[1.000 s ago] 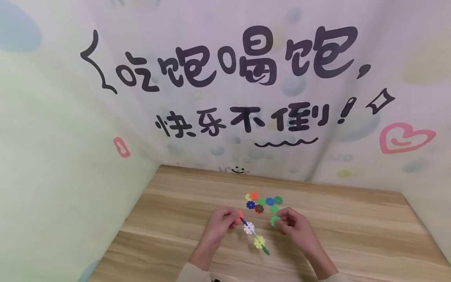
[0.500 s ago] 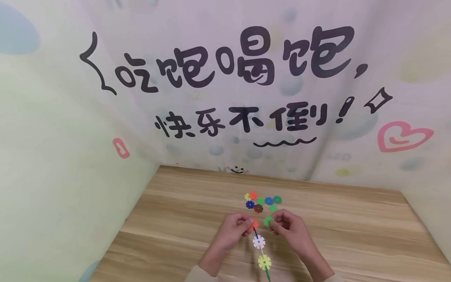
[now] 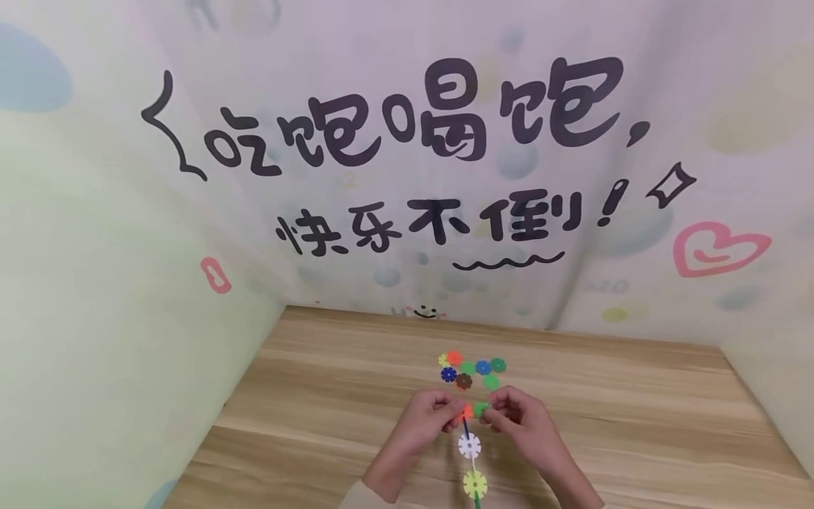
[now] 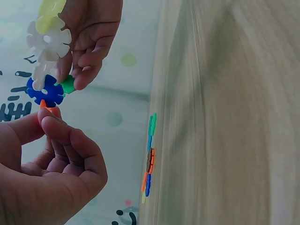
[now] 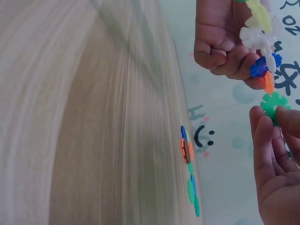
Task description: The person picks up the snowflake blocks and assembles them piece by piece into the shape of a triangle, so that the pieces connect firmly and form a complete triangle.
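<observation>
My left hand (image 3: 427, 423) pinches the orange snowflake disc (image 3: 467, 411) at the end of a chain of notched plastic discs. From it hang a blue disc (image 4: 45, 91), a white disc (image 3: 469, 446), a second white disc seen edge-on, a yellow disc (image 3: 475, 485) and a green one cut off at the bottom of the head view. Between thumb and fingertips my right hand (image 3: 524, 424) holds a green snowflake disc (image 5: 273, 106). Its edge meets the orange disc's edge; whether their slots are joined I cannot tell.
On the wooden table (image 3: 305, 396) beyond my hands lies a group of loose discs, among them a brown disc (image 3: 463, 381), a dark blue disc (image 3: 449, 375) and a light green disc (image 3: 492, 382). A printed curtain (image 3: 356, 283) stands behind the table's far edge.
My left hand has moved right with the chain, which has swung from slanting to hanging nearly straight toward me. My right hand has shifted slightly left, bringing the green disc to the orange one.
</observation>
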`<move>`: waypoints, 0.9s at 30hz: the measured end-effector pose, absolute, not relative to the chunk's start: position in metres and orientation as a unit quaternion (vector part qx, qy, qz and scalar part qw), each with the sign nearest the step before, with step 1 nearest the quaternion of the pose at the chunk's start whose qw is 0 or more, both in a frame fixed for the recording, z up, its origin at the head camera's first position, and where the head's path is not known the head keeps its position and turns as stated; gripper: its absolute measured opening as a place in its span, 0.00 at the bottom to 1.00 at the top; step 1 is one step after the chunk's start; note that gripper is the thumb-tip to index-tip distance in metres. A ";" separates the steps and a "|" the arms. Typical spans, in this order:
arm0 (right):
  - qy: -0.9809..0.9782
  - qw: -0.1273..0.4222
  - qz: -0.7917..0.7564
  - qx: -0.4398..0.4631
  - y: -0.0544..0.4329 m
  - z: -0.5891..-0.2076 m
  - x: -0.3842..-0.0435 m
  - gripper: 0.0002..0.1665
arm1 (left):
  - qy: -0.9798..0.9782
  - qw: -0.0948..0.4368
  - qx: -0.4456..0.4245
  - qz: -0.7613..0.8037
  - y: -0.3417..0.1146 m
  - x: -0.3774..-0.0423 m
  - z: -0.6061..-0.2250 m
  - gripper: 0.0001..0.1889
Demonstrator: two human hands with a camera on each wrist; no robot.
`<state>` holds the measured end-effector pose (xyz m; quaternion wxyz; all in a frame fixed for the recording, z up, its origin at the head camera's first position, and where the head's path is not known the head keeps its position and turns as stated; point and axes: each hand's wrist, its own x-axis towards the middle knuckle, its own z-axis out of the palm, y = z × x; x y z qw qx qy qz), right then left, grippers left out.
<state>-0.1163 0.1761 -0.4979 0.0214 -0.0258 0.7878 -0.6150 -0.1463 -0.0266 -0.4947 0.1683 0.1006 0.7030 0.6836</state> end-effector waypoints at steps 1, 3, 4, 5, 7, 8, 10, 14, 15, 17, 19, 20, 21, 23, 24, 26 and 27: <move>0.788 0.021 -0.615 -0.029 0.176 -0.498 -0.116 0.04 | 0.704 0.168 0.101 0.683 -0.026 -0.146 -0.495 0.11; 0.787 0.021 -0.615 -0.034 0.177 -0.498 -0.116 0.04 | 0.704 0.171 0.101 0.682 -0.026 -0.147 -0.495 0.11; 0.787 0.021 -0.616 -0.037 0.177 -0.498 -0.115 0.04 | 0.704 0.172 0.102 0.681 -0.025 -0.147 -0.495 0.11; 0.787 0.021 -0.615 -0.040 0.177 -0.498 -0.115 0.04 | 0.705 0.172 0.103 0.680 -0.025 -0.146 -0.495 0.11; 0.789 0.018 -0.612 -0.044 0.176 -0.497 -0.114 0.04 | 0.704 0.171 0.103 0.681 -0.025 -0.146 -0.496 0.10; 0.790 0.015 -0.611 -0.045 0.176 -0.497 -0.114 0.04 | 0.704 0.170 0.104 0.682 -0.025 -0.146 -0.496 0.10; 0.794 0.006 -0.607 -0.042 0.174 -0.495 -0.112 0.04 | 0.706 0.168 0.103 0.680 -0.024 -0.145 -0.496 0.10; 0.800 -0.019 -0.599 -0.030 0.169 -0.494 -0.110 0.05 | 0.717 0.163 0.091 0.672 -0.023 -0.145 -0.495 0.10; 0.802 -0.025 -0.597 -0.027 0.167 -0.494 -0.110 0.05 | 0.719 0.161 0.086 0.671 -0.023 -0.144 -0.496 0.10; 0.803 -0.037 -0.594 -0.019 0.164 -0.496 -0.109 0.07 | 0.721 0.159 0.078 0.670 -0.023 -0.143 -0.497 0.12; 0.807 -0.045 -0.589 -0.012 0.160 -0.498 -0.108 0.09 | 0.724 0.158 0.071 0.668 -0.023 -0.140 -0.499 0.12; 0.810 -0.051 -0.584 -0.009 0.159 -0.499 -0.108 0.10 | 0.724 0.157 0.068 0.668 -0.023 -0.140 -0.500 0.12; 0.813 -0.058 -0.579 -0.007 0.157 -0.501 -0.107 0.11 | 0.724 0.156 0.066 0.669 -0.023 -0.139 -0.501 0.12; 0.819 -0.074 -0.569 -0.006 0.155 -0.503 -0.107 0.13 | 0.726 0.152 0.062 0.667 -0.023 -0.138 -0.503 0.11; 0.822 -0.081 -0.564 -0.007 0.153 -0.504 -0.108 0.13 | 0.727 0.151 0.060 0.667 -0.023 -0.138 -0.503 0.10; 0.824 -0.098 -0.557 -0.014 0.151 -0.505 -0.109 0.14 | 0.728 0.145 0.054 0.668 -0.023 -0.139 -0.503 0.09; 0.824 -0.102 -0.557 -0.017 0.151 -0.505 -0.110 0.14 | 0.728 0.143 0.052 0.669 -0.023 -0.140 -0.502 0.09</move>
